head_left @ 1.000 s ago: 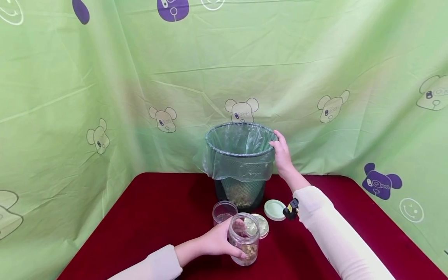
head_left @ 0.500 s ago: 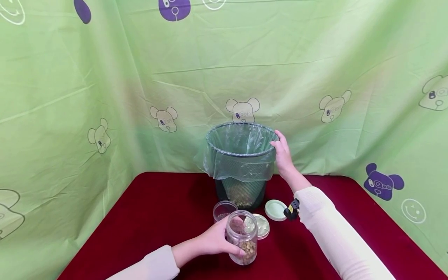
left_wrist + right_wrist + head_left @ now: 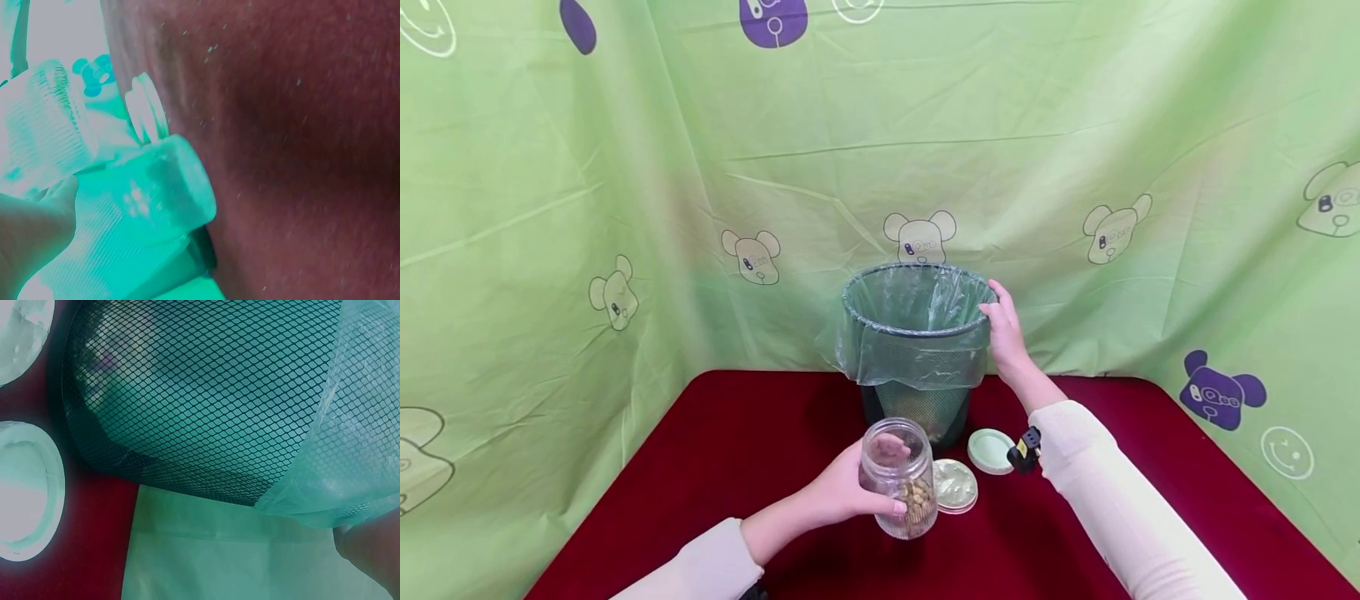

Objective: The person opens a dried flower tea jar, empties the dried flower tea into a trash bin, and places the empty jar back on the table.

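My left hand (image 3: 838, 493) grips a clear ribbed jar (image 3: 917, 517) without its lid, with brown pieces lying inside; the jar leans slightly, its mouth up, in front of the bin. In the left wrist view, that ribbed jar (image 3: 47, 125) is off the table, above a second clear jar (image 3: 165, 187), which the head view hides. My right hand (image 3: 1006, 333) grips the right rim of a dark mesh wastebasket (image 3: 955, 417) with a clear green liner bag (image 3: 917, 362) folded over its rim. Part of that hand (image 3: 375, 550) shows in the right wrist view.
Right of the held jar lies a silvery lid (image 3: 955, 485), and beyond it a pale green lid (image 3: 991, 451). Both are on the dark red tablecloth (image 3: 745, 442). A green printed curtain (image 3: 820, 125) stands behind and at both sides.
My left hand has raised the jar and moved it slightly left and away from me, so it now covers the second jar. My right hand stays on the wastebasket rim.
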A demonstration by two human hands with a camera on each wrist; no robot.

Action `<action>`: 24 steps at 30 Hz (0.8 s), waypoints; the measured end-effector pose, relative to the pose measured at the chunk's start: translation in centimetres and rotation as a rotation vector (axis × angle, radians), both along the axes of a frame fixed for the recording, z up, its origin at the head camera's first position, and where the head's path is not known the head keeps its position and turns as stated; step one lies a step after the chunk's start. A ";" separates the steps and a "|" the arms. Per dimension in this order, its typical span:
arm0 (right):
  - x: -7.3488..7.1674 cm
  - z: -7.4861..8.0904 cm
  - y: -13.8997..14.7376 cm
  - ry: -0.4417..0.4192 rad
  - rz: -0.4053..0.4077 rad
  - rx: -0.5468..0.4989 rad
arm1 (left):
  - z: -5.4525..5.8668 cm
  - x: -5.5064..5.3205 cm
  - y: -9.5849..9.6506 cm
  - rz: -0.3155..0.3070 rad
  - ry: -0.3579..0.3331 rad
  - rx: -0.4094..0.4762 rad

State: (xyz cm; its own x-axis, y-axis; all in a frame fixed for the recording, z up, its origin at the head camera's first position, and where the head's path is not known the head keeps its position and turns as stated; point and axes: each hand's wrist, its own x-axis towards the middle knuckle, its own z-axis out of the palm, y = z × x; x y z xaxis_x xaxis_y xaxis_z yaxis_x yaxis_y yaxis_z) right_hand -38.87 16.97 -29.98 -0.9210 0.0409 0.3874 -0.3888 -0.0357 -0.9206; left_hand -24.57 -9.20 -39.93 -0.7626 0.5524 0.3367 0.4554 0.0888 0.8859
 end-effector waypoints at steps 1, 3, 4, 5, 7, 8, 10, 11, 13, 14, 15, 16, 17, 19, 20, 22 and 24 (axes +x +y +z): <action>0.1 0.0 -0.1 0.003 -0.001 0.001 | 0.2 -0.1 -0.2 -0.003 0.004 0.014; 0.2 0.0 -0.1 0.009 -0.006 0.006 | 0.6 -0.3 -0.6 0.001 0.014 0.034; 0.2 0.0 -0.2 0.012 -0.009 0.009 | 0.9 -0.4 -0.7 0.006 0.017 0.044; 0.2 0.0 -0.2 0.014 -0.008 0.008 | 1.1 -0.5 -1.0 0.013 0.020 0.052; 0.3 0.0 -0.2 0.016 -0.011 0.010 | 1.6 -0.7 -1.4 0.031 0.030 0.065; 0.2 0.0 -0.2 0.018 -0.010 0.008 | 1.9 -0.8 -1.6 0.045 0.036 0.070; 0.2 0.0 -0.2 0.022 -0.007 0.003 | 2.5 -0.9 -2.1 0.070 0.045 0.084; 0.2 0.0 -0.2 0.023 -0.006 0.002 | 2.8 -1.0 -2.4 0.086 0.048 0.092; 0.2 0.1 -0.2 0.024 -0.010 0.005 | 3.5 -1.2 -2.9 0.119 0.058 0.109; 0.2 0.1 -0.2 0.024 -0.012 0.007 | 3.9 -1.3 -3.1 0.142 0.061 0.115; 0.2 0.1 -0.2 0.022 -0.015 0.011 | 4.2 -1.4 -3.4 0.163 0.058 0.124; 0.2 0.1 -0.2 0.019 -0.018 0.014 | 4.6 -1.5 -3.6 0.186 0.053 0.131; 0.2 0.2 -0.2 0.015 -0.019 0.016 | 5.0 -1.6 -3.9 0.206 0.043 0.139; 0.2 0.2 -0.2 0.004 -0.015 0.011 | 5.6 -1.7 -4.3 0.244 0.021 0.151; 0.2 0.3 -0.1 -0.003 -0.010 0.006 | 5.9 -1.8 -4.5 0.261 0.007 0.160; 0.1 0.3 -0.1 -0.015 -0.006 0.005 | 6.5 -1.9 -4.9 0.286 -0.018 0.173; 0.1 0.3 0.0 -0.022 -0.005 0.003 | 7.1 -2.1 -5.1 0.313 -0.033 0.177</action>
State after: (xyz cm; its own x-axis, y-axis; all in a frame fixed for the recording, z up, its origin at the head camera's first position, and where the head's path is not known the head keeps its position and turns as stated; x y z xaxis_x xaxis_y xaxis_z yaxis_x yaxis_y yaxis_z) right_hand -38.78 16.94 -29.64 -0.9292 0.0440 0.3669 -0.3683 -0.0310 -0.9292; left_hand -26.72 -14.34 -32.85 -0.8978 0.2254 0.3782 0.4009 0.0634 0.9139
